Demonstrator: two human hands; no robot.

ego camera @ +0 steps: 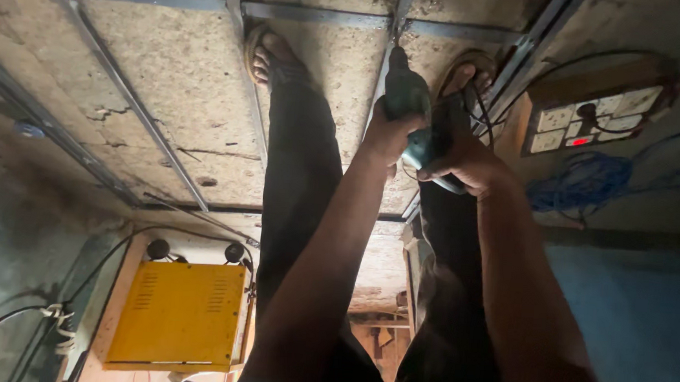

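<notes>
We clamp both hands, left (389, 135) and right (467, 163), round the green drill (410, 101), its tip on the far metal frame (388, 52), work seemingly midway

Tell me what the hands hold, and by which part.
Both hold a green power drill: left hand around its body, right hand on its rear grip.

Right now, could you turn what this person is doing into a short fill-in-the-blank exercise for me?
1. Both hands grip a dark green handheld ____ pointing down at a metal bar.
2. The box-shaped machine at lower left is coloured ____.
3. The person's feet wear open ____.
4. The coiled cable beside the wooden switchboard is ____.

Missing words: power tool; yellow; sandals; blue
</notes>
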